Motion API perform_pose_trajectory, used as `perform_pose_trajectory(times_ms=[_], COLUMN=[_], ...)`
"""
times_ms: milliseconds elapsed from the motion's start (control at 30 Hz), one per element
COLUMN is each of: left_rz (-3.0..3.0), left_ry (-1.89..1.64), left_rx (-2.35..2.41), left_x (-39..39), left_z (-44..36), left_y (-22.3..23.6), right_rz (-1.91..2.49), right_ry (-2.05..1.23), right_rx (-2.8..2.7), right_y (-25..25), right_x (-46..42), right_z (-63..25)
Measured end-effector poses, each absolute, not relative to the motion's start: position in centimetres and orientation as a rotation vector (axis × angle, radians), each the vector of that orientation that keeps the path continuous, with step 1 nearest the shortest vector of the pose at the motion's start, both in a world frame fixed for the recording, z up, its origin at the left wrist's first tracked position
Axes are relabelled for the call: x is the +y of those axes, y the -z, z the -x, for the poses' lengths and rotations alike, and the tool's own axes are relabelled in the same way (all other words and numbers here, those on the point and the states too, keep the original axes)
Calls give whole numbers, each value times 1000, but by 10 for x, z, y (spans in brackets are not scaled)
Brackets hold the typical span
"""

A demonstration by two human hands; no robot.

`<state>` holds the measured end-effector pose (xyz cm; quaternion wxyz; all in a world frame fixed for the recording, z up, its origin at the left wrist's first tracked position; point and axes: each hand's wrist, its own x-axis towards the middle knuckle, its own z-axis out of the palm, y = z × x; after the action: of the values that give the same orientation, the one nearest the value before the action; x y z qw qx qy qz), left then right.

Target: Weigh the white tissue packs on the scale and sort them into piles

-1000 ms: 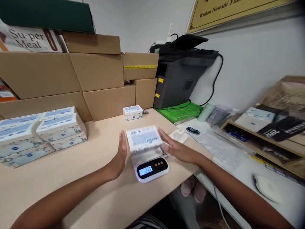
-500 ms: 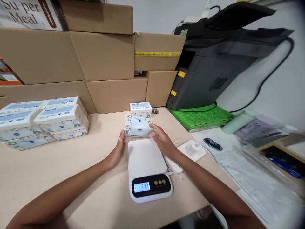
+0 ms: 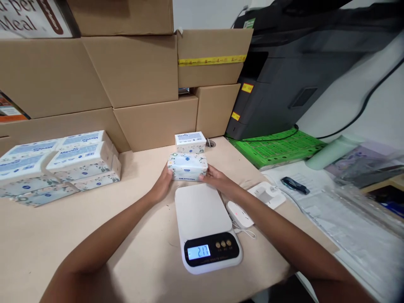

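Note:
Between my two hands is a tissue pack (image 3: 187,167) with a floral print, just beyond the far edge of the scale. My left hand (image 3: 163,182) grips its left end and my right hand (image 3: 213,176) its right end. Whether the pack rests on the table or hovers slightly above it, I cannot tell. The white digital scale (image 3: 203,210) has a bare plate, and its lit display reads 2.17. Right behind the held pack, another tissue pack (image 3: 190,143) sits near the cardboard boxes.
Stacked tissue packs (image 3: 78,158) stand at the left. Cardboard boxes (image 3: 154,122) wall off the back. A white power strip (image 3: 243,212) with cables lies right of the scale, under my right forearm. Farther right are a dark printer (image 3: 277,84), a green board (image 3: 277,147) and a black stapler-like object (image 3: 295,185).
The tissue pack has turned from tilted to more level and square. My left hand has closed onto its left end. The view has shifted slightly; the scale still reads 2.17.

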<state>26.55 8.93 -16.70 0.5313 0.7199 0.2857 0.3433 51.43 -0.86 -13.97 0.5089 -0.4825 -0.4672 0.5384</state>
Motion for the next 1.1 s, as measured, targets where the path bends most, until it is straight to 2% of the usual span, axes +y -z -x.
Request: perform_pose_trajectory(times_ms=[133,233,367,433,567,767,933,1100], left_rz=[-1960,-2237,-2313,-2158,-1971,-2170,-2323,-2181], left_ry=[-883,-986,-1100,-980,-770,-793,-829,-939], left_rx=[447,251,185,228,202,551,441,477], left_x=[75,46,2,-13,-17,-3,-3,-2], left_z=[-259,-242,-225,-221,-221,-223,-219,-218], left_y=[151,139,145,156,176,173,172,177], right_rz=[1108,1085,991,946,986,1157,1239,1326], right_ry=[-1178,-845,-414,-450,-801,-784,-833,-827], right_rx=[-1243,-1272,-1471,-1541,-1552,-1394,-1447,-1513], right_y=[119,113,135,152,166,158,161,157], right_x=[-30,-57,-90,-98,-101,-97,-97,-97], right_z=[-511,-521,-536,-539,-536,-538,-538,-535])
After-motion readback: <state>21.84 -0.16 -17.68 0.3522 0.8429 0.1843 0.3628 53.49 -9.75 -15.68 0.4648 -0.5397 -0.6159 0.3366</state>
